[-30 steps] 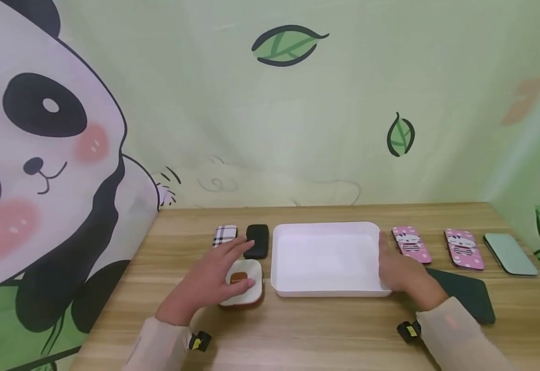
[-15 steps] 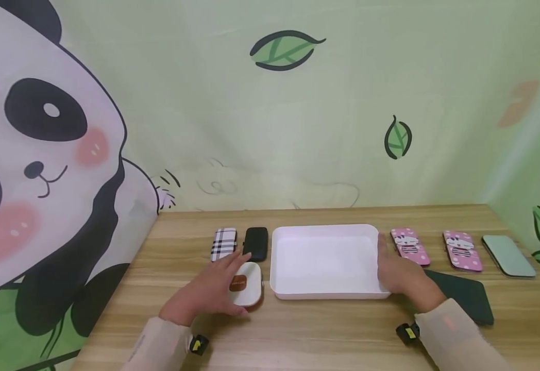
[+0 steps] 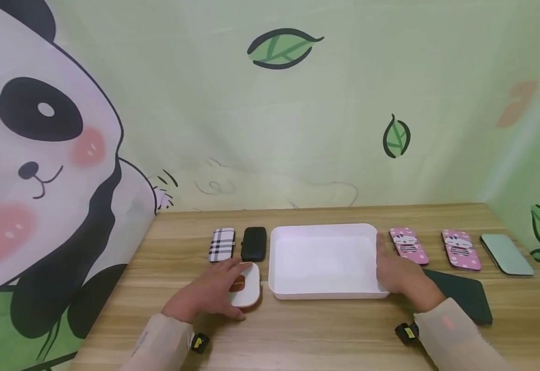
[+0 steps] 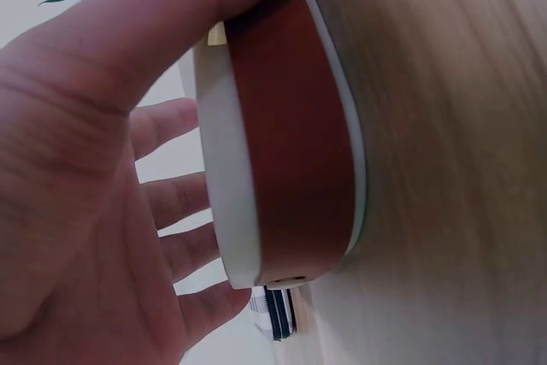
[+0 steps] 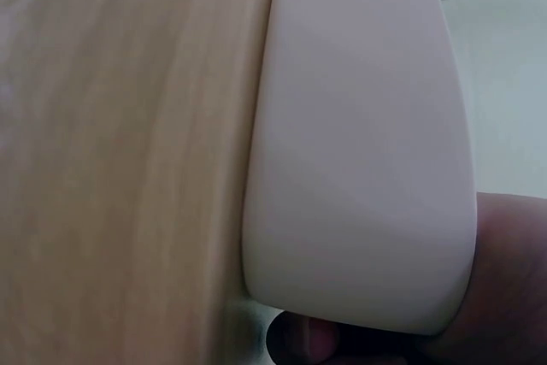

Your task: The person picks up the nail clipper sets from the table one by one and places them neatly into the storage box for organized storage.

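Observation:
My left hand grips a small square case with a white lid, an orange-brown label and a reddish-brown side band. The thumb is at its near side and the fingers reach round the far side, as the left wrist view shows. The case sits on the table just left of a shallow white tray. My right hand holds the tray's right wall; in the right wrist view part of the hand comes over the rim, and a fingertip shows outside the corner.
Behind the left hand lie a plaid case and a black case. Right of the tray are two pink cat-print cases and a mint case. A dark green flat item lies partly under the right arm.
My left hand has come down onto the square case, its fingers moving from above the lid to the far and near sides. The right hand stays at the tray.

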Demonstrator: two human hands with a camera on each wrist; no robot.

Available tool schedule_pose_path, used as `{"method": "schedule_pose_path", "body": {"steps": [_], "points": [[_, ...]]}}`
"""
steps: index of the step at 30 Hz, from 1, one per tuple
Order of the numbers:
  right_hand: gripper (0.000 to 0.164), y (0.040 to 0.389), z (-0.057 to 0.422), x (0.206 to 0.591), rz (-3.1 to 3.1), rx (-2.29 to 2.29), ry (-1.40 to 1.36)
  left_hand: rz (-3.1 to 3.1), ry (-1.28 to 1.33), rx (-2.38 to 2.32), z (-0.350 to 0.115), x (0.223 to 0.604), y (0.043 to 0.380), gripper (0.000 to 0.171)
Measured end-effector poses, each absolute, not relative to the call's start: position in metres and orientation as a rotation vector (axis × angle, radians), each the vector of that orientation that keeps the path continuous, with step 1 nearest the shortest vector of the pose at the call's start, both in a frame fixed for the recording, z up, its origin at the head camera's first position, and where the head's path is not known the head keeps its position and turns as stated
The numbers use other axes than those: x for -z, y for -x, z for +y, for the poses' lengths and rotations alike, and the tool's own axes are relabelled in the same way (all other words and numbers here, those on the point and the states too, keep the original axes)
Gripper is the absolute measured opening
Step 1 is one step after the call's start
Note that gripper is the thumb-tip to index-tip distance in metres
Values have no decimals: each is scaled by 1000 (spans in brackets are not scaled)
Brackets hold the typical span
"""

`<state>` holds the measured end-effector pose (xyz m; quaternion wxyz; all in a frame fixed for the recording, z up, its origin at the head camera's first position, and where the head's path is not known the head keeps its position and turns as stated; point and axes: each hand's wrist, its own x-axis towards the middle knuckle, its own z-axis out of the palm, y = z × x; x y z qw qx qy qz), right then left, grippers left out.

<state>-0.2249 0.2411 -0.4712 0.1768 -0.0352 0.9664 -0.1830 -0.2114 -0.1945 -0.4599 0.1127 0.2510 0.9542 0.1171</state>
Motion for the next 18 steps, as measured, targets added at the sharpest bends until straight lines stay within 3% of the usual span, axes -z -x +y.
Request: {"method": "schedule_pose_path", "body": {"steps": [18], "points": [[72,225,241,468,2741,487,122,2821,-756,-234,-191,460,215,102]]}}
